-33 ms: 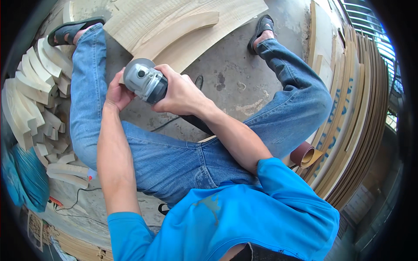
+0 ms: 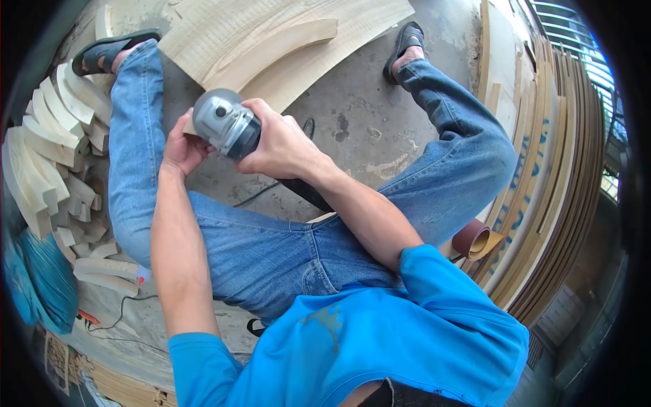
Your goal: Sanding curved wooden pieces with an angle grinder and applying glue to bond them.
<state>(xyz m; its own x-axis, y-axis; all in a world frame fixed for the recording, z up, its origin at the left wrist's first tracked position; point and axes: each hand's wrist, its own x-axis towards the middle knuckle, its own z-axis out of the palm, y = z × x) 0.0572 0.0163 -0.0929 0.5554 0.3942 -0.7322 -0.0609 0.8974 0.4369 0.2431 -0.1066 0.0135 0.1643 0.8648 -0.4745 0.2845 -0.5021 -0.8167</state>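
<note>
My right hand (image 2: 281, 140) wraps round the body of an angle grinder (image 2: 227, 122), with the grinder's head and round disc tilted away from me. Under the disc runs a curved piece of pale wood (image 2: 285, 42), its far end resting on a broad wooden board (image 2: 217, 30). My left hand (image 2: 184, 146) is closed on the near end of that curved piece, just left of the grinder. The disc hides part of the wood, and my left fingertips are partly hidden behind the grinder. A dark cord (image 2: 254, 193) trails below the tool.
Left of my leg lies a pile of curved wood pieces (image 2: 51, 146), with a blue-green plastic bag (image 2: 44, 278) nearer me. On the right, long boards (image 2: 542, 197) are stacked beside a roll of brown sandpaper (image 2: 471, 239). My legs (image 2: 454, 149) spread either side over the concrete floor (image 2: 352, 129).
</note>
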